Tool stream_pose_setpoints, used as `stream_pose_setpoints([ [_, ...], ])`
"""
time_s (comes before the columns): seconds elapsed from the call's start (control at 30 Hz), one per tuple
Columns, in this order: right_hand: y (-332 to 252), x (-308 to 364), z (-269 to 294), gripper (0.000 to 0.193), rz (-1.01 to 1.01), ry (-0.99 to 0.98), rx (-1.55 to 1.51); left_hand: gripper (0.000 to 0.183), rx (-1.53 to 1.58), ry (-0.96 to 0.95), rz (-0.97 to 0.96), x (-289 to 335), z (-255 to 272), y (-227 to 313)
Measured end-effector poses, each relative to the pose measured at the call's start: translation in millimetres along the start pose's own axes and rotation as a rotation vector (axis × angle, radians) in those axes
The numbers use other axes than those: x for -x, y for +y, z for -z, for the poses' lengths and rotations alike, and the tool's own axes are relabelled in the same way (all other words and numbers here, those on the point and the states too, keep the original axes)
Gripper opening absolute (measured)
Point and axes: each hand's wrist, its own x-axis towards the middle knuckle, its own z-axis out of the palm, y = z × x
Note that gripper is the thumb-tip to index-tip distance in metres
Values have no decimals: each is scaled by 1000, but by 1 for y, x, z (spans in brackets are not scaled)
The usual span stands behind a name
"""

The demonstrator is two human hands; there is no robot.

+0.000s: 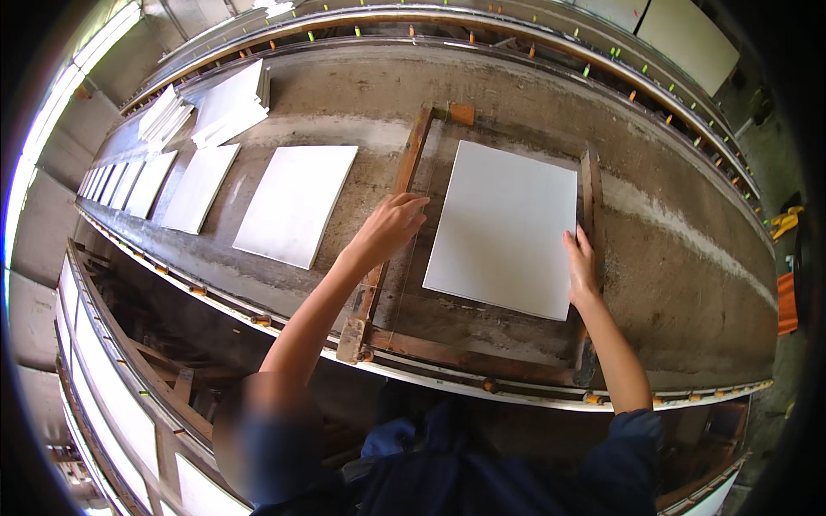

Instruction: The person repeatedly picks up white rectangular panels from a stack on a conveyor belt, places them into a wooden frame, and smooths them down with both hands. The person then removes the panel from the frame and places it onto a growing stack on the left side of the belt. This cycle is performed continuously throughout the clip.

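Note:
A white rectangular panel (508, 228) lies inside a worn wooden frame (465, 354) on the long brown table (680, 292). My right hand (582, 268) is at the panel's right edge, its thumb over the face and its fingers along the outer side, near the frame's right bar. What the fingertips do under the edge is hidden. Beside the frame's left bar, my left hand (394, 225) hovers apart from the panel. Its fingers are loosely bent and point to the right, with nothing visible in them.
To the left, a row of white panels (297, 205) runs away along the table. Behind the row stand two fanned stacks of white sheets (234, 105). A rail with small orange and green pegs (471, 37) borders the far side. An orange block (462, 113) touches the frame's far end.

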Motion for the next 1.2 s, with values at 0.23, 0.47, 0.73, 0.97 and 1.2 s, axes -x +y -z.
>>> stream_pose_setpoints([
  [0.23, 14, 4, -15, 60, -78, 104, 67, 43, -386, 6, -240, -14, -30, -24],
  [0.47, 22, 14, -20, 64, -85, 139, 178, 46, -363, 76, -251, -12, -41, -36],
  [0.73, 8, 26, -37, 64, -108, 141, 232, 46, -368, 102, -227, -9, -42, -37],
  [0.97, 15, 17, -31, 65, -90, 108, 254, 44, -395, 140, -230, -10, -46, -34],
  [1.2, 9, 15, -35, 65, -74, 109, 307, 46, -375, 153, -210, -10, -43, -30],
])
